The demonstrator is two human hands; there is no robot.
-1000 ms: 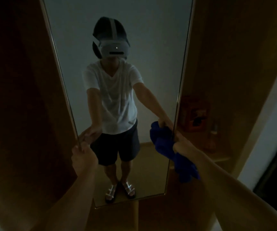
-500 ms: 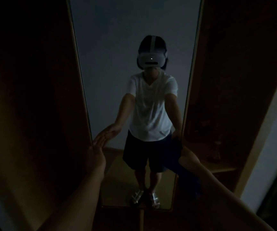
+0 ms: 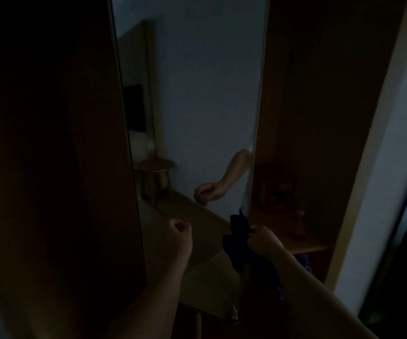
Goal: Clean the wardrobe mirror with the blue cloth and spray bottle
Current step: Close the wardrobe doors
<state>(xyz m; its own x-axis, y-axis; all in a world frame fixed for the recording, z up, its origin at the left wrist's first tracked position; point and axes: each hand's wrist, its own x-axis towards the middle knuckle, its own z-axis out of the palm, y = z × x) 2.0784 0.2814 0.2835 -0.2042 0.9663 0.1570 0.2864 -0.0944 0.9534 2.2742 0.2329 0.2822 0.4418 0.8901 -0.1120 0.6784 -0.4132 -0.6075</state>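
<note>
**Legible text: none**

Frame is very dark. No lettering, label, brand, number or sign can be read anywhere. The reddish box [image 3: 277, 189] on the wardrobe shelf [image 3: 307, 248], toward the shelf's back edge beside the mirror [image 3: 197, 94], shows dark markings on its face, too dim and blurred to resolve as characters. The small bottle-like item [image 3: 300, 221] nearer the shelf's front edge carries no discernible label. Mirror surface and wardrobe panels bear no print.

Mirror [image 3: 197, 94]: smooth, glossy reflective glass. Wardrobe panels [image 3: 320, 106]: matt brown wood. Blue cloth [image 3: 238, 241]: soft, matt, crumpled fabric. Shelf [image 3: 307, 247]: pale wood.
</note>
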